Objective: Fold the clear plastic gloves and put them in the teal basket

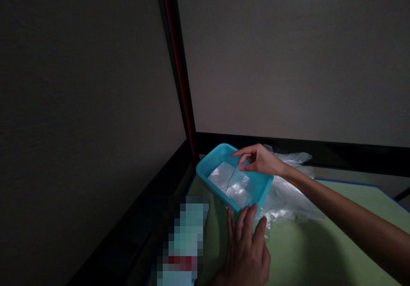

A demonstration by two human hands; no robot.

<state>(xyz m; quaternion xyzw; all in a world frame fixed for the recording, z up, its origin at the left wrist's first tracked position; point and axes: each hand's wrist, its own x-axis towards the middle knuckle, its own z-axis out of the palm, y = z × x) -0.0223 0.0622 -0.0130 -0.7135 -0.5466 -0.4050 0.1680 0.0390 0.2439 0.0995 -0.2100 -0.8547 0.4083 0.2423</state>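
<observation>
A blue plastic tray sits tilted across the view near the wall corner, with clear plastic bags lying inside it. My right hand is over the tray's far right side, its thumb and index finger pinching the edge of one clear bag, which rises from the others. My left hand is at the tray's near edge, palm down, its fingers spread and their tips at or close to the rim. Nothing shows in the left hand.
Crumpled clear plastic sheeting lies right of and behind the tray on a green table with a blue edge. A pixelated pale object is at the left. Walls meet at a reddish post behind.
</observation>
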